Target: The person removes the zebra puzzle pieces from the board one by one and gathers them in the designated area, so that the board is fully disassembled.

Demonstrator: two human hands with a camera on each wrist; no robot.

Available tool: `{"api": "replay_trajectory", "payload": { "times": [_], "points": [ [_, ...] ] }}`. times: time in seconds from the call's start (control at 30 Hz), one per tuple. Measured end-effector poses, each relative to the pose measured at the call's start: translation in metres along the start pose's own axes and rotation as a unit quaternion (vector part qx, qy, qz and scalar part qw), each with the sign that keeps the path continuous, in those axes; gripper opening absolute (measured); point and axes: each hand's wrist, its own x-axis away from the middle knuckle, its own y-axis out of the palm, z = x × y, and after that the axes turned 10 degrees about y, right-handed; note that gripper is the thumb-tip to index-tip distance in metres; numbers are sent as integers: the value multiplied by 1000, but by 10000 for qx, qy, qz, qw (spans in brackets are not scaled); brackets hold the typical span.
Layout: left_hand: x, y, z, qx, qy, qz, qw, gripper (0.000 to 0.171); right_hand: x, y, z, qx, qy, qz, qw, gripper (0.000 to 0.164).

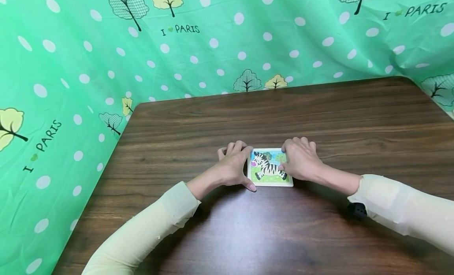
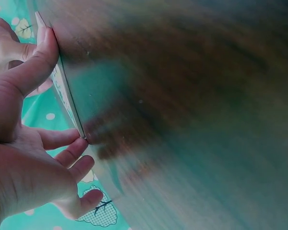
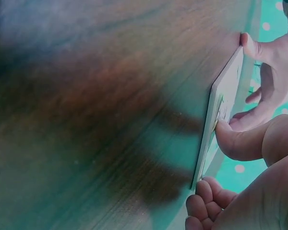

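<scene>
A small zebra jigsaw puzzle [image 1: 271,170] in a pale frame lies flat on the brown wooden table. My left hand [image 1: 232,166] holds its left side, thumb at the near corner and index finger at the far one. The left wrist view has this hand [image 2: 29,163] spread along the board's edge [image 2: 72,105]. Over the right side, my right hand [image 1: 303,158] grips the puzzle with curled fingers by the far right corner and its thumb on the picture. That thumb [image 3: 242,141] touches the board's face in the right wrist view, the other fingers folded at its edge.
The dark wood-grain table [image 1: 184,129] stretches around the puzzle on all sides. Behind and to the left hangs a green curtain [image 1: 198,66] with white dots and printed trees, close to the table's edges. A black strap piece [image 1: 357,210] shows under the right sleeve.
</scene>
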Motion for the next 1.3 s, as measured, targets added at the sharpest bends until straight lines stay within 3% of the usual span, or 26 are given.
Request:
{"api": "replay_trajectory", "payload": {
  "times": [0.67,0.93,1.13,1.3],
  "points": [
    [-1,0,-1,-25,11,5,10000,110,-5,-3,-1,-391,-206,-295,9986,46],
    [0,0,0,-34,10,-17,10000,108,-1,-1,-2,249,-301,90,9992,47],
    [0,0,0,-35,9,-11,10000,110,6,0,-3,806,-614,472,9937,34],
    [-1,0,1,-44,9,2,10000,111,9,0,-7,1131,-765,525,9892,34]
  ]
}}
